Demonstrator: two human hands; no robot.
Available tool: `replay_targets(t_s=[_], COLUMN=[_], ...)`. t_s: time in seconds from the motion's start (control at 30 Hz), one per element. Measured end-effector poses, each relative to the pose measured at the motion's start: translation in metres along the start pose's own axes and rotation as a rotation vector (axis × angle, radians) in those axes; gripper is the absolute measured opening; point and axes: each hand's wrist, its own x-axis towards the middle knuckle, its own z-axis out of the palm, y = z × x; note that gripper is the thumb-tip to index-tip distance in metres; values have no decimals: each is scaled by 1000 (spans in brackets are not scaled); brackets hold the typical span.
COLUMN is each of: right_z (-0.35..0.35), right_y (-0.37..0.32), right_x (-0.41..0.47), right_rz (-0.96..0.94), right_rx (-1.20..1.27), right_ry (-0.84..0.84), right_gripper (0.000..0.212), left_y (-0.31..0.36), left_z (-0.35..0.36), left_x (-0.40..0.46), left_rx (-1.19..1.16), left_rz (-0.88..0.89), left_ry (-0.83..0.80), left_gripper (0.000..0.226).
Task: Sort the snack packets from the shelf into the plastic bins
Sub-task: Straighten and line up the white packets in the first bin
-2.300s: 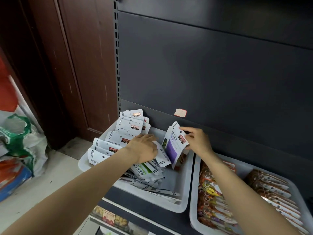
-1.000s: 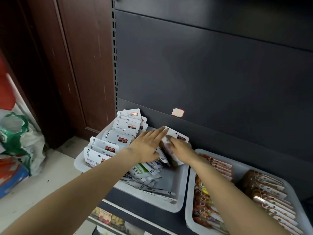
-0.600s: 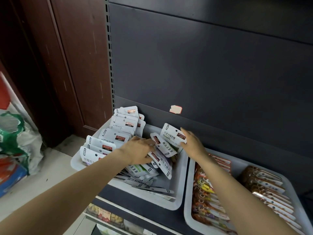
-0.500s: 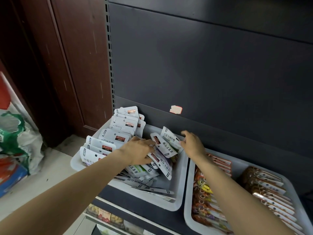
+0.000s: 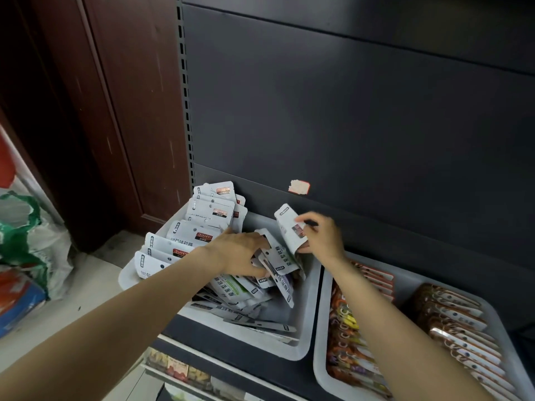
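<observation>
Here, a person's right hand [image 5: 321,238] pinches an upright white snack packet [image 5: 288,227] between thumb and curled fingers above the back of the left plastic bin [image 5: 307,314]. The left hand [image 5: 240,256], fingers curled, grips loose packets [image 5: 278,264] heaped in that bin, beside a standing row of white packets [image 5: 202,224]. The right bin [image 5: 320,357], alongside on the shelf, holds brown and orange packets [image 5: 451,322].
</observation>
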Motion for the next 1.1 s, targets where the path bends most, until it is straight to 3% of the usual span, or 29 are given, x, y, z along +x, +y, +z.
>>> replay_targets(t_s=[0.1,0.2,0.3,0.4,0.5,0.6,0.73,0.83,0.93,1.1], right_z=[7,3,-9,-18,-25,-28,-13,3,16,18], right_y=[-7,-9,-10,-7,-8,-14,-20,-21,-24,-23], right_x=[-4,2,9,11,8,6,3,3,6,10], right_rz=[77,20,-117,-190,-273,-355,-329,-304,-290,-257], right_rx=[70,-111,-410,-556,-729,-832,-1033,-1073,-1089,-932], right_ry=[-168,-251,-209,-101,-77,-80,-12,54,64,-2], right_gripper=[27,34,37,18,12,17,8,14,27,15], left_y=[2,2,6,15,10,-7,-19,-27,-28,-23], left_z=[0,1,1,3,5,8,-8,-21,-28,-35], left_x=[-1,-1,11,23,24,15,-3,-6,-5,10], left_rx=[34,-32,-26,157,368,490,446,466,464,312], left_rz=[-11,-31,-80,-127,0,126,52,-17,-96,-237], left_ry=[-72,-73,-31,60,124,88,28,64,133,288], left_gripper=[60,45,45,52,43,52,55,64,60,46])
